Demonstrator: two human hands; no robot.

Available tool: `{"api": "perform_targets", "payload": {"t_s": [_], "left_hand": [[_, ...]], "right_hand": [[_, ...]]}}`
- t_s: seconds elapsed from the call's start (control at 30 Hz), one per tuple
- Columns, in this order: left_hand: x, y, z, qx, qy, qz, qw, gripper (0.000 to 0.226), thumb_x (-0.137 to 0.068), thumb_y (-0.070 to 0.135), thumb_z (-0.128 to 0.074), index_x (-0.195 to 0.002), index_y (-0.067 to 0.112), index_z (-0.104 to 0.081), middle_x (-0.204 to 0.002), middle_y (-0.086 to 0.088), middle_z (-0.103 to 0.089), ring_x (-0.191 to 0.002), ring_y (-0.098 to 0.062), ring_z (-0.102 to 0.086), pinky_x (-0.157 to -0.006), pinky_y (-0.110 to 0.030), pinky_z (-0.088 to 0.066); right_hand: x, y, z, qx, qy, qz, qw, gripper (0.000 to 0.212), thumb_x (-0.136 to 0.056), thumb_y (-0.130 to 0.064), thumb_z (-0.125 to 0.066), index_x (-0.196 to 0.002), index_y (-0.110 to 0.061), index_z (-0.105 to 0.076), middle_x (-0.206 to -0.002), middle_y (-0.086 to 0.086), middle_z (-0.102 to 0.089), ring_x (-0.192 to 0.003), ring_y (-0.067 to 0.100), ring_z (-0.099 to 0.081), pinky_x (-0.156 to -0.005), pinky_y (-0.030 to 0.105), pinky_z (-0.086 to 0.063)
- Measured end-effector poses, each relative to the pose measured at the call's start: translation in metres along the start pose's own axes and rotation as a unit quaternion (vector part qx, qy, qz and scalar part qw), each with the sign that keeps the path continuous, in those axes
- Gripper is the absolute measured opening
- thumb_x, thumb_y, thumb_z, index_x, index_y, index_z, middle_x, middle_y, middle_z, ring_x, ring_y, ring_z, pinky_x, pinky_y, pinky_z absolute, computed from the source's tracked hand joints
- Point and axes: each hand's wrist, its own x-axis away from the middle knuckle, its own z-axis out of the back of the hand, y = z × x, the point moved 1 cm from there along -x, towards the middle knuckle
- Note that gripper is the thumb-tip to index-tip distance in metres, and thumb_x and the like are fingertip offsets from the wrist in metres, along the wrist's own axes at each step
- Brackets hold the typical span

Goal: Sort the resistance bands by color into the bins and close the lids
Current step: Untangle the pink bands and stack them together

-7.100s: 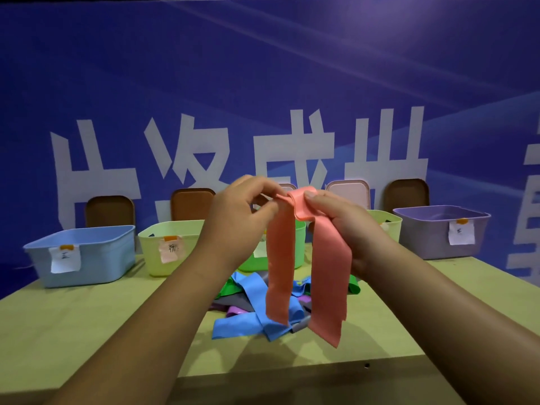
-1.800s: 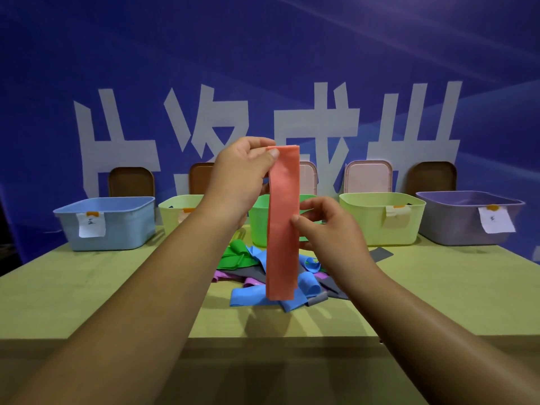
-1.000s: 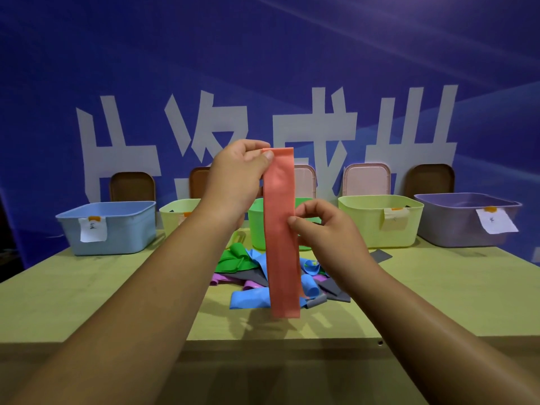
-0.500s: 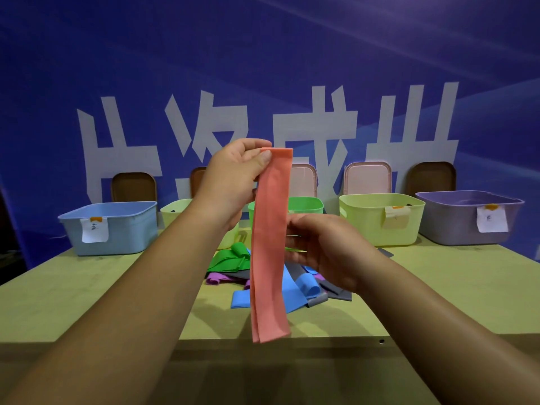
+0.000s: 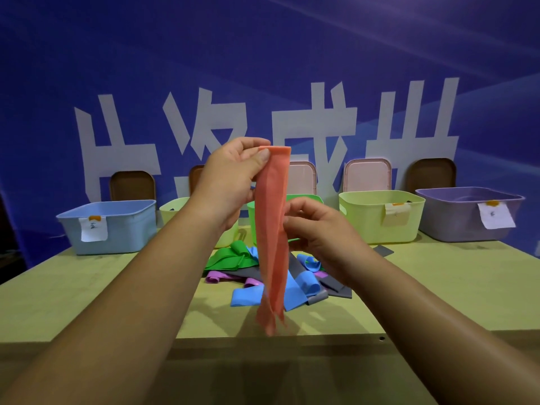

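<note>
Left hand [image 5: 230, 182] pinching top fold of coral resistance band [image 5: 271, 244], hung above unsorted pile [image 5: 304, 283] on counter [image 5: 87, 302], right hand [image 5: 318, 232] pinching its mid-edge: sorting step; next, likely carry to matching one of open bins [image 5: 365, 226].

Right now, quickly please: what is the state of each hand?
Left hand: closed, pinching the top end of the orange band.
Right hand: closed, pinching the same band at its middle, on the right edge.
</note>
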Motion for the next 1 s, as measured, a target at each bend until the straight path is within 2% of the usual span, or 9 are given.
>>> {"api": "perform_targets", "payload": {"t_s": [0.13,0.27,0.4,0.53,0.6,0.7,0.8,0.9,1.0], "left_hand": [[-0.002,-0.002,0.001,-0.008,-0.003,0.0,1.0,0.02,-0.109,0.021,-0.062,-0.128,0.02,-0.068,-0.115,0.0,-0.081,-0.104,-0.02,-0.079,-0.078,-0.041,-0.067],[-0.004,-0.005,0.003,-0.009,-0.006,0.006,1.0,0.018,-0.109,0.021,-0.063,-0.125,0.021,-0.07,-0.113,0.0,-0.081,-0.106,-0.022,-0.079,-0.078,-0.041,-0.065],[-0.005,-0.007,0.005,-0.01,0.0,0.006,1.0,0.017,-0.109,0.022,-0.063,-0.124,0.023,-0.071,-0.114,0.0,-0.081,-0.11,-0.023,-0.077,-0.088,-0.053,-0.066],[-0.005,-0.007,0.006,0.033,-0.004,0.019,0.999,0.018,-0.109,0.019,-0.063,-0.126,0.019,-0.068,-0.118,-0.003,-0.08,-0.114,-0.027,-0.076,-0.094,-0.056,-0.064],[-0.006,-0.006,0.007,0.058,-0.006,0.03,0.998,0.019,-0.109,0.017,-0.063,-0.127,0.016,-0.067,-0.117,-0.004,-0.081,-0.115,-0.028,-0.076,-0.093,-0.055,-0.064],[-0.006,-0.005,0.008,0.078,-0.013,0.051,0.996,0.023,-0.108,0.017,-0.063,-0.13,0.013,-0.066,-0.119,-0.008,-0.08,-0.117,-0.032,-0.075,-0.091,-0.061,-0.063],[-0.005,-0.003,0.01,0.091,-0.032,0.077,0.992,0.024,-0.108,0.015,-0.062,-0.132,0.009,-0.065,-0.12,-0.014,-0.079,-0.117,-0.036,-0.075,-0.087,-0.066,-0.063],[-0.004,-0.002,0.011,0.059,-0.046,0.08,0.994,0.022,-0.108,0.014,-0.063,-0.129,0.01,-0.066,-0.116,-0.013,-0.08,-0.112,-0.035,-0.077,-0.088,-0.06,-0.065],[-0.004,-0.001,0.012,0.005,-0.044,0.072,0.996,0.017,-0.108,0.017,-0.065,-0.124,0.016,-0.069,-0.113,-0.007,-0.082,-0.108,-0.028,-0.079,-0.078,-0.045,-0.067]], "right_hand": [[-0.001,0.002,-0.002,0.009,0.018,0.006,1.0,0.014,-0.099,-0.007,-0.075,-0.11,-0.01,-0.081,-0.096,0.013,-0.081,-0.082,0.022,-0.075,-0.075,0.035,-0.063],[-0.006,0.004,-0.002,0.058,0.053,0.013,0.997,0.014,-0.097,-0.01,-0.078,-0.11,-0.013,-0.08,-0.095,0.009,-0.081,-0.081,0.017,-0.075,-0.079,0.039,-0.064],[-0.014,0.004,-0.002,0.169,0.075,0.033,0.982,0.042,-0.09,-0.021,-0.086,-0.13,-0.024,-0.072,-0.112,-0.006,-0.078,-0.091,0.012,-0.079,-0.092,0.044,-0.065],[-0.011,-0.005,-0.005,0.243,0.069,0.045,0.967,0.075,-0.091,-0.033,-0.087,-0.156,-0.027,-0.052,-0.135,-0.014,-0.068,-0.096,0.0,-0.074,-0.094,0.033,-0.061],[-0.007,-0.01,-0.008,0.24,0.058,0.046,0.968,0.083,-0.09,-0.038,-0.087,-0.161,-0.032,-0.044,-0.13,-0.03,-0.066,-0.098,0.0,-0.075,-0.096,0.034,-0.061],[-0.003,-0.011,-0.009,0.227,0.036,0.057,0.972,0.077,-0.092,-0.04,-0.084,-0.152,-0.052,-0.039,-0.109,-0.052,-0.06,-0.099,0.0,-0.076,-0.089,0.024,-0.06],[-0.001,-0.011,-0.01,0.237,0.044,0.051,0.969,0.085,-0.091,-0.05,-0.083,-0.159,-0.052,-0.033,-0.12,-0.046,-0.055,-0.105,0.001,-0.074,-0.095,0.028,-0.059],[0.001,-0.01,-0.011,0.241,0.036,0.036,0.969,0.079,-0.09,-0.052,-0.083,-0.147,-0.065,-0.03,-0.104,-0.05,-0.051,-0.096,-0.003,-0.074,-0.077,0.015,-0.057],[-0.002,-0.005,-0.009,0.225,0.032,0.009,0.974,0.094,-0.092,-0.051,-0.082,-0.165,-0.051,-0.021,-0.128,-0.028,-0.059,-0.116,0.011,-0.073,-0.094,0.039,-0.062]]}}
